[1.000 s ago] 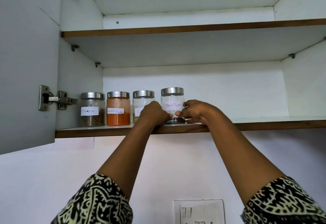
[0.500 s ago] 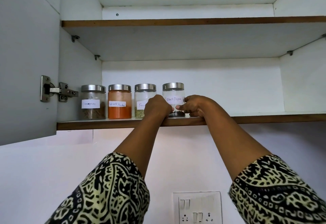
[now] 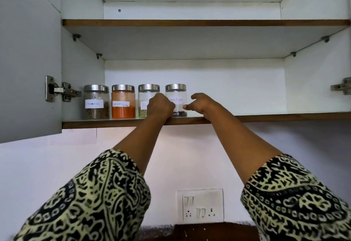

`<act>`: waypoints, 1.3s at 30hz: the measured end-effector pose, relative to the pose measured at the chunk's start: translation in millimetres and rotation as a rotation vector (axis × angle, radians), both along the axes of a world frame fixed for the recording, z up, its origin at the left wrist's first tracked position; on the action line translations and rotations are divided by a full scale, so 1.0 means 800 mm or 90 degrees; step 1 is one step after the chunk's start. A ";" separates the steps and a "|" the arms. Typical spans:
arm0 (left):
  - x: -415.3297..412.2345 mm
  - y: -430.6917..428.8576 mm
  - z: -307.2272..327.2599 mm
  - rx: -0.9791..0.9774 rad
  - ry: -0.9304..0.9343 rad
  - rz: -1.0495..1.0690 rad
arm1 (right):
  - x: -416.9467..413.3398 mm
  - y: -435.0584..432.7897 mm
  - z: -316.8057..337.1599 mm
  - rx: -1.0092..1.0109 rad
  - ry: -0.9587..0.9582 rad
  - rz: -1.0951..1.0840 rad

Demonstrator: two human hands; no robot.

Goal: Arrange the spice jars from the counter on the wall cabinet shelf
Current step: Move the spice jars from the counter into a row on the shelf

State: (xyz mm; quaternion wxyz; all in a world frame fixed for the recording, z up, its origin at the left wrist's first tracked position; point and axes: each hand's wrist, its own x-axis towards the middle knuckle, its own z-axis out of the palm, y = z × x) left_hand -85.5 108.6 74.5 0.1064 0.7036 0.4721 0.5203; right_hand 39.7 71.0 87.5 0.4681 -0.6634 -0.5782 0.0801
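Note:
Four steel-lidded glass spice jars stand in a row on the lower cabinet shelf (image 3: 266,117): cinnamon (image 3: 96,101), red chilli powder (image 3: 123,101), a jar of greenish seeds (image 3: 144,96) with its label half hidden, and black pepper (image 3: 176,94). The black pepper jar stands upright on the shelf at the right end of the row. My left hand (image 3: 160,106) is curled against its left side and covers part of the seed jar. At the jar's right side is my right hand (image 3: 199,104). Only its thumb tip touches the glass, and its fingers are loosely curled clear of the jar.
The cabinet door (image 3: 28,60) hangs open at the left on its hinge (image 3: 60,89). The upper shelf (image 3: 209,22) holds nothing I can see. The lower shelf is bare to the right of the jars. A wall switch plate (image 3: 200,205) sits below.
The black pepper jar went back into line with the other three jars. My right hand's fingers have come off its side; my left hand stays against it.

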 end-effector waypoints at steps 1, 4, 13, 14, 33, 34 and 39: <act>-0.001 -0.009 -0.007 0.024 -0.031 -0.042 | -0.001 -0.013 -0.007 0.043 0.011 0.017; -0.007 -0.061 -0.040 0.087 -0.112 -0.135 | -0.008 -0.067 -0.037 0.142 0.066 0.063; -0.025 -0.186 -0.183 -0.083 -0.221 -0.279 | -0.006 -0.212 -0.190 0.109 0.076 0.102; -0.026 -0.203 -0.212 -0.119 -0.211 -0.282 | -0.004 -0.231 -0.223 0.075 0.084 0.100; -0.022 -0.296 -0.653 -0.526 0.050 -0.167 | -0.019 -0.319 -0.659 -0.465 0.264 0.063; -0.022 -0.294 -0.662 -0.529 0.053 -0.166 | -0.021 -0.316 -0.667 -0.466 0.271 0.058; -0.029 -0.277 -0.692 -0.589 0.031 -0.226 | -0.032 -0.302 -0.694 -0.460 0.375 0.048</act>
